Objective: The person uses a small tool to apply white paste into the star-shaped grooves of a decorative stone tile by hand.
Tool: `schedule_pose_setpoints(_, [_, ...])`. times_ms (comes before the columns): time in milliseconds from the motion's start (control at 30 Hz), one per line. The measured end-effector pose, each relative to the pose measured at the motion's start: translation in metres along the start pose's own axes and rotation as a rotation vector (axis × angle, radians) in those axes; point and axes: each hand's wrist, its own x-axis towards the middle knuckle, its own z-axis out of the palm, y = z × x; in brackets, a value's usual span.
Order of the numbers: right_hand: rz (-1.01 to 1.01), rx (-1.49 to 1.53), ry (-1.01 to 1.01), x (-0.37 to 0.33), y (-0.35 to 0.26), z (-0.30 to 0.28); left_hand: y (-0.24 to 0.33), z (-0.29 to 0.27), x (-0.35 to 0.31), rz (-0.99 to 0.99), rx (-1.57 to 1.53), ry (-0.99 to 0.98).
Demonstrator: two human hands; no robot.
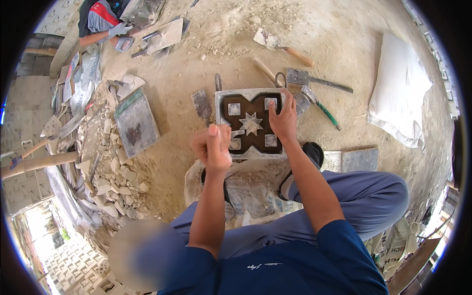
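Note:
A rectangular metal block mould (250, 155) lies in front of my crossed legs. Its cavity holds dark, damp-looking material around a raised star (251, 124) and several square metal blocks. My left hand (212, 146) is closed over the mould's near left corner. From it a thin metal tool (238, 132) points toward the star; its grip is hidden in my fist. My right hand (283, 118) rests on the mould's right side, with its fingers stretched toward the far right corner and the thumb by a square block (270, 103).
Trowels (298, 56), a flat scraper (319, 81) and a green-handled tool (322, 109) lie beyond and right of the mould. Left are a metal plate (136, 123) and broken rubble (118, 177). A white sack (400, 91) lies right. Another person's gloved hand (119, 29) is far left.

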Motion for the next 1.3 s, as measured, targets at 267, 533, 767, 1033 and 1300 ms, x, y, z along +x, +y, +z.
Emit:
schedule_pose_setpoints(267, [0.008, -0.013, -0.002, 0.004, 0.002, -0.005, -0.003, 0.007, -0.01, -0.023, -0.006, 0.057])
schedule_pose_setpoints(533, [0.008, -0.017, -0.004, -0.004, 0.0, -0.002, 0.01, 0.008, -0.007, -0.022, -0.007, 0.052])
schedule_pose_setpoints(767, [-0.025, -0.025, 0.012, 0.003, 0.01, 0.0, -0.014, 0.004, -0.011, -0.049, -0.027, 0.029])
schedule_pose_setpoints(1033, [-0.001, -0.011, 0.011, 0.0, 0.005, 0.001, -0.017, -0.005, -0.01, -0.03, -0.006, -0.06])
schedule_pose_setpoints(1300, [-0.025, -0.005, 0.019, 0.004, 0.003, 0.002, -0.024, -0.027, -0.009, -0.053, -0.058, -0.16])
